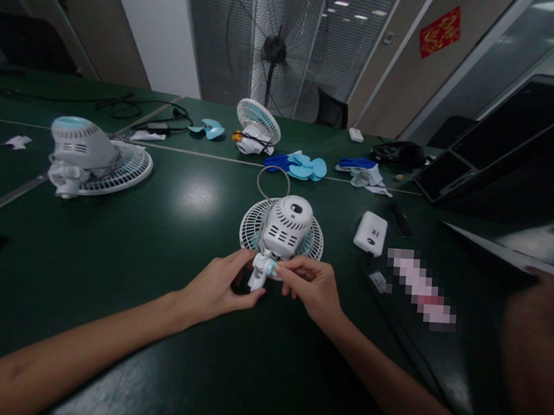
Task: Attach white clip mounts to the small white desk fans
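Note:
A small white fan (pixel 286 224) lies grille-down on the dark green table in front of me, its motor housing facing up. Its white clip base (pixel 258 272) points toward me. My left hand (pixel 228 279) grips this clip from the left, thumb below and fingers above. From the right, my right hand (pixel 312 286) pinches the light blue knob (pixel 271 268) on the side of the clip. The fingertips partly cover the knob. Behind the housing, a thin pale ring (pixel 273 182) rises from the table.
Another white fan (pixel 85 158) lies at the left, a third (pixel 258 128) at the back. Light blue fan blades (pixel 307 167), blue-and-white gloves (pixel 361 172) and a white power bank (pixel 370 233) lie about. At the right edge another person's arm (pixel 539 336) is visible beside a black case (pixel 506 146).

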The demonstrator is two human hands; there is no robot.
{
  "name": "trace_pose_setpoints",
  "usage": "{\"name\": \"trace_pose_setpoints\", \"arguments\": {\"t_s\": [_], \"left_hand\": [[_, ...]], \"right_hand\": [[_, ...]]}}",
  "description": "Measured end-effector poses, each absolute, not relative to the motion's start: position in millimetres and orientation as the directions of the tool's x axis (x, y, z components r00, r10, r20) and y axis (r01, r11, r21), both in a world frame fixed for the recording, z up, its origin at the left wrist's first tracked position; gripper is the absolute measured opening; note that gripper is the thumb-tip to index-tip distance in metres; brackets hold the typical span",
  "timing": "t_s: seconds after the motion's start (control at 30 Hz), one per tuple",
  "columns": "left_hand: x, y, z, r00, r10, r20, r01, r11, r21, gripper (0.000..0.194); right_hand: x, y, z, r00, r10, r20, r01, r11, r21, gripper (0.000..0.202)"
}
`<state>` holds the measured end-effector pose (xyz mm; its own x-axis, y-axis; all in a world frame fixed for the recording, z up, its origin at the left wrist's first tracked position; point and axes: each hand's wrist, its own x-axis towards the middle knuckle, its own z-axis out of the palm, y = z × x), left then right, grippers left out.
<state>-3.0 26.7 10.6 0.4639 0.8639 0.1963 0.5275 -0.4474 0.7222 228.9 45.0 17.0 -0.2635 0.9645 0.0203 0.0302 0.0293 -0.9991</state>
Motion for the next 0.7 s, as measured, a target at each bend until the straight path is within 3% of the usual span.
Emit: {"name": "trace_pose_setpoints", "arguments": {"t_s": [0.33, 0.6, 0.7], "left_hand": [[-3.1, 27.1, 9.4, 0.463, 0.866, 0.188, 0.531, -0.441, 0.723, 0.044], [-3.6, 27.3, 10.2, 0.458, 0.87, 0.183, 0.524, -0.431, 0.735, 0.043], [-2.7, 26.6, 9.9, 0.454, 0.873, 0.178, 0.528, -0.424, 0.736, 0.042]], "right_hand": [[224.8, 43.7, 17.1, -0.27, 0.953, -0.137, -0.085, -0.166, -0.982, 0.025], [220.1, 38.9, 18.3, -0.263, 0.917, -0.3, -0.249, -0.365, -0.897, 0.028], [219.5, 37.6, 17.7, -0.267, 0.915, -0.303, -0.258, -0.37, -0.892, 0.03]]}}
